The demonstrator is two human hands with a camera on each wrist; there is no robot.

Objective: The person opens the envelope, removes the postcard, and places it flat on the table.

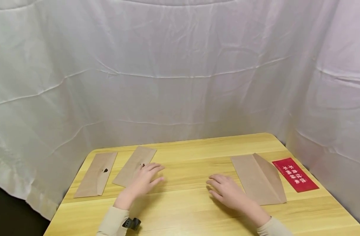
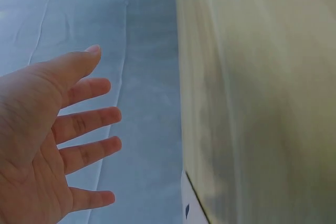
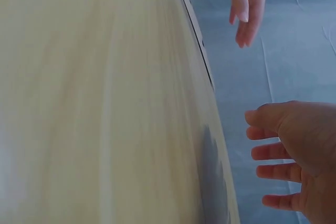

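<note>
Wooden tabletop (image 1: pixel 180 206) bears an unfolded envelope (image 1: pixel 259 179) near the right fingers (image 1: pixel 217 178).

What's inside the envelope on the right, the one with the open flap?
No contents show: the flap lies unfolded, but the envelope itself covers whatever may be within. The red card lies outside, beside it.

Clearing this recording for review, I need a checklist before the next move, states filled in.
1. Bare left hand free: ok, fingers spread, holding nothing.
2. Bare right hand free: ok, holding nothing.
3. Flat brown paper envelope on the right, flap unfolded: ok.
4. Rectangular red card with white characters picked up: not ok, lying on the yellow wood-grain table.
5. Gap between card and envelope: cannot tell, their edges nearly meet.
6. Folded brown paper envelope at far left, contents: cannot tell.
</note>
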